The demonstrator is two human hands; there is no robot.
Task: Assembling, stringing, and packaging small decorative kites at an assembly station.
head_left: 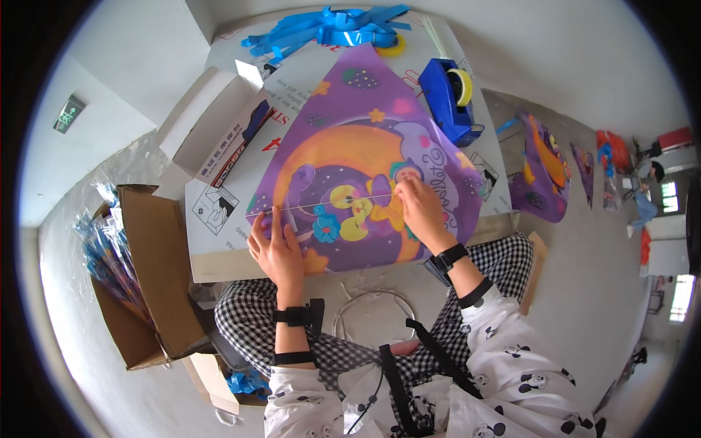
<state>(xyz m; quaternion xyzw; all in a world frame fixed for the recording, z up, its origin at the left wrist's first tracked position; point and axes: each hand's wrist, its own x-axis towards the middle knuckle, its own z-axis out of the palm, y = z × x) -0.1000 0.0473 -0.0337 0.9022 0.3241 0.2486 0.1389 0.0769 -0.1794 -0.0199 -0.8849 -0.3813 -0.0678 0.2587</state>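
A purple kite (pixel 321 131) with an orange moon and a yellow cartoon figure lies on the board-topped table, its narrow tip pointing away from me. Across its lower half runs a thin pale rod or string (pixel 328 204); I cannot tell which. My right hand (pixel 423 212) pinches this thin line with closed fingers, right of the yellow figure. My left hand (pixel 277 248) rests on the kite's left edge, fingers apart, with the fingertips touching the line's left end.
Blue ribbons (pixel 328 28) lie at the table's far edge. A blue tape dispenser (pixel 447 102) stands at the right, an open white box (pixel 212 124) at the left. Beside the table is a cardboard carton (pixel 164 270) of wrapped items. More printed kites (pixel 542 168) hang at the right.
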